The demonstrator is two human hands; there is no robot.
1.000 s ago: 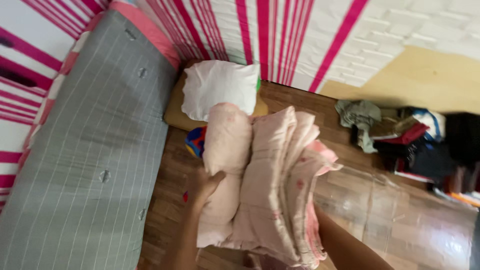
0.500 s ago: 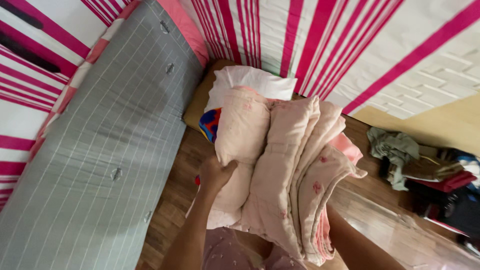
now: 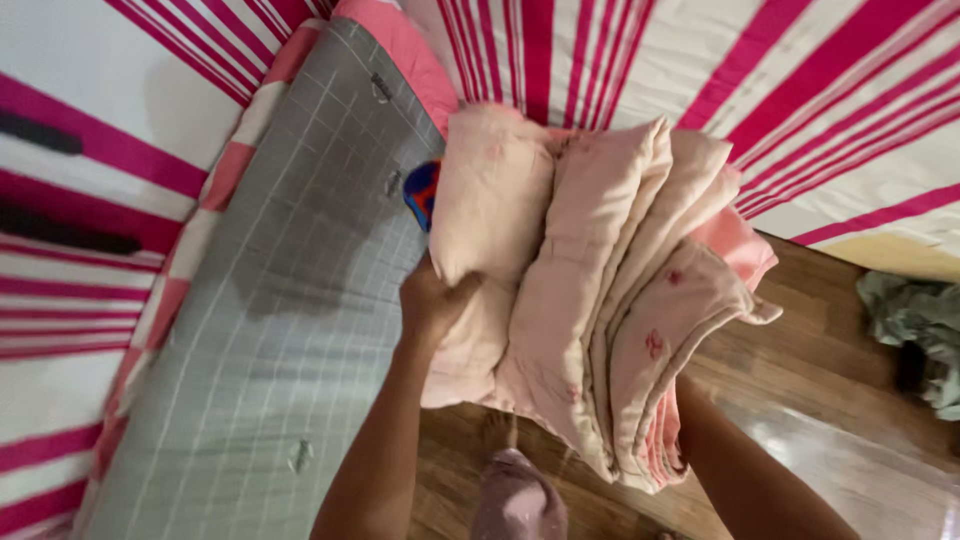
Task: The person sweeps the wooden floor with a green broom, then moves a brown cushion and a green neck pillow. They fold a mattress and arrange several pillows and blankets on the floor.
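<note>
Pink-striped white walls (image 3: 700,70) fill the upper frame above a wooden floor (image 3: 830,330). Left of centre lies a grey checked mattress (image 3: 270,300). Mid-frame, a folded pale pink quilt (image 3: 580,290) is carried; the left hand (image 3: 432,300) grips its left roll, and the right hand is hidden beneath it. Supporting from below should keep the folds stacked.

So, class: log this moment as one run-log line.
left hand: grips folded pink quilt | right hand: hidden beneath it | beside: grey mattress

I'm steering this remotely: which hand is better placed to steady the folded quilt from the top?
Likely the left. The left hand already grips the folded pink quilt on its upper side by the grey mattress; the right hand is hidden underneath, only its forearm showing.
</note>
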